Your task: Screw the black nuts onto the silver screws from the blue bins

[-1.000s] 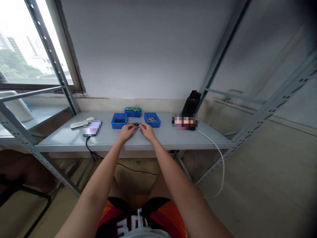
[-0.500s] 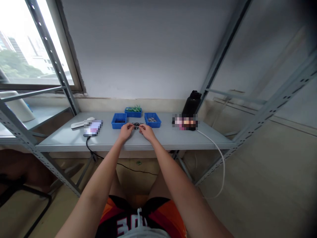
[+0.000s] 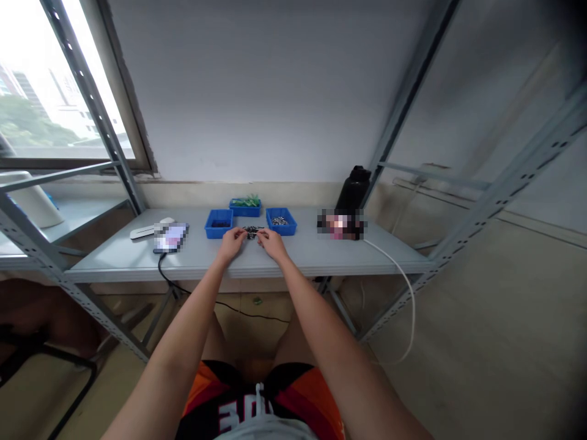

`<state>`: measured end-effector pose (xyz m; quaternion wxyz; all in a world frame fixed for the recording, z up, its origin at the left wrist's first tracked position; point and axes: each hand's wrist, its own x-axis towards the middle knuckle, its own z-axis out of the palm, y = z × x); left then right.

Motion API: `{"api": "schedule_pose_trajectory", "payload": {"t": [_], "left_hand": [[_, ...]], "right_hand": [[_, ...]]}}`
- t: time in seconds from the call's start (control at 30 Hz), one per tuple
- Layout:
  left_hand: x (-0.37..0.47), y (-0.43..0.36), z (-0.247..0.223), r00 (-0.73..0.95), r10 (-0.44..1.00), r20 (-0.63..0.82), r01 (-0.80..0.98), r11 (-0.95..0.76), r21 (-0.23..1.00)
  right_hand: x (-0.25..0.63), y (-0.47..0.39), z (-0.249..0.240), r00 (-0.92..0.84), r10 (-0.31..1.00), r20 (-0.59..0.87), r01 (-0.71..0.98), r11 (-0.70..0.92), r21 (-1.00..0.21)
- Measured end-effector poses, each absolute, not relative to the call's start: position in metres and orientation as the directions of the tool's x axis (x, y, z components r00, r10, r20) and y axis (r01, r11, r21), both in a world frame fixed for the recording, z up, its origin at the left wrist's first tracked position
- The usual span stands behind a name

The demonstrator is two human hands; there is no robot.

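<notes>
As the left hand and right hand face each other over the grey shelf top, a heap of small black-and-silver parts lies between them. Fingers curl toward thumbs on both; whether the tips close on anything is too small to tell. Sound handling calls for steady wrists, a light fingertip pinch and one part at a time.

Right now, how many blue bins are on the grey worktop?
3: the left bin, with dark contents; the right bin, with small shiny pieces; and the rear bin, with green pieces, set behind and between the other two.
</notes>
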<state>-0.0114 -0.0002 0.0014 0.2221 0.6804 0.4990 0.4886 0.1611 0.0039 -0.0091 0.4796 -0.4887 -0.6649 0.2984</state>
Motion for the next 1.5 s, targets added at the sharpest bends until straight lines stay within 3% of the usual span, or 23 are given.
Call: {"api": "schedule_pose_trajectory", "payload": {"t": [1.5], "left_hand": [[-0.0107,-0.0088,0.0073,0.050,0.904,0.425,0.508,-0.390,0.768]], "right_hand": [[0.1621,0.0057,-0.0125,-0.058,0.932,0.358,0.388,0.351,-0.852]]}}
